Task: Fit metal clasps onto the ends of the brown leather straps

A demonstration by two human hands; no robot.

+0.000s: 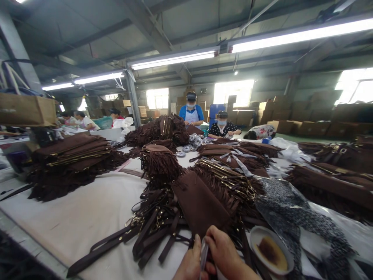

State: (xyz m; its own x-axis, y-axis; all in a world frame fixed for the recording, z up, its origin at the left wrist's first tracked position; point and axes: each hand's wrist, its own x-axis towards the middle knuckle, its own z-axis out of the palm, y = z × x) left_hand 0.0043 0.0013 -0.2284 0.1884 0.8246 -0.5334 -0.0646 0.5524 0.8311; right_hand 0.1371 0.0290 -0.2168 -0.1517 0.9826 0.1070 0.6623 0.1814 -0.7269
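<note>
Worktop (87, 217): one long white surface is carrying everything, with bare cloth on the near left.
Bag stacks (72, 155): several heaps of dark brown fringed bags are lying across it, too many to count.
People (191, 111): two are sitting at the far end, and more are standing at the far left.
Patterned cloth (291, 217): one black-and-white piece is spreading to the right.
Straps (151, 229): a tangled brown pile with gold buckles is lying near the hands.
Brown flap (201, 206): one flat suede piece with a fringed edge is lying just beyond the hands.
Bowl (272, 254): one white bowl with a brown smear is sitting to the right.
Left hand (190, 264): its grip is pinching the thin strip (203, 254).
Right hand (225, 256): its fingers are curling beside the strip; I cannot tell its grip.
</note>
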